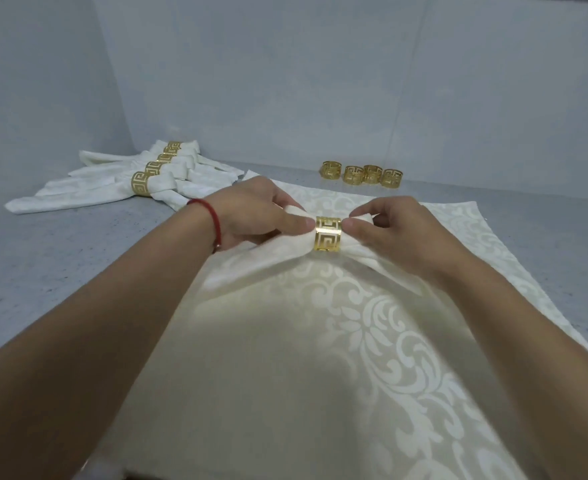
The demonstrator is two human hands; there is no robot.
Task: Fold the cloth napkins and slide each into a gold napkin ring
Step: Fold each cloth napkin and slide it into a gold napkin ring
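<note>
Left hand [251,216], at frame centre: closed, thumb and fingers pinching the gathered cloth just left of the ring. A red cord bracelet [212,220] sits on that wrist. Right hand [393,230], just right of centre: likewise closed, thumb and forefinger pinching the cloth at the ring's right edge. Both thumbs touch or nearly touch the ring's rims.

The gold napkin ring [328,233] sits between the two hands, threaded onto the bunched part of the cream damask napkin [285,341]. From the ring the napkin fans out wide toward the bottom of the frame, draped and part lifted. It lies over further flat napkins [458,230] of the same pattern at centre right.

Handling judgement: the cloth looks soft, light and limp, so it will slump unless gathered tight; best held close beside the ring, as now. The ring appears rigid, thin cut-out metal, probably smooth, and liable to slide along the fabric; grip it by its rims.

Upper left of frame: finished napkins [112,181], each in a ring, lying overlapped on the grey table [60,271]. Upper centre-right: four spare rings [361,173] in a row, well apart from the hands.
</note>
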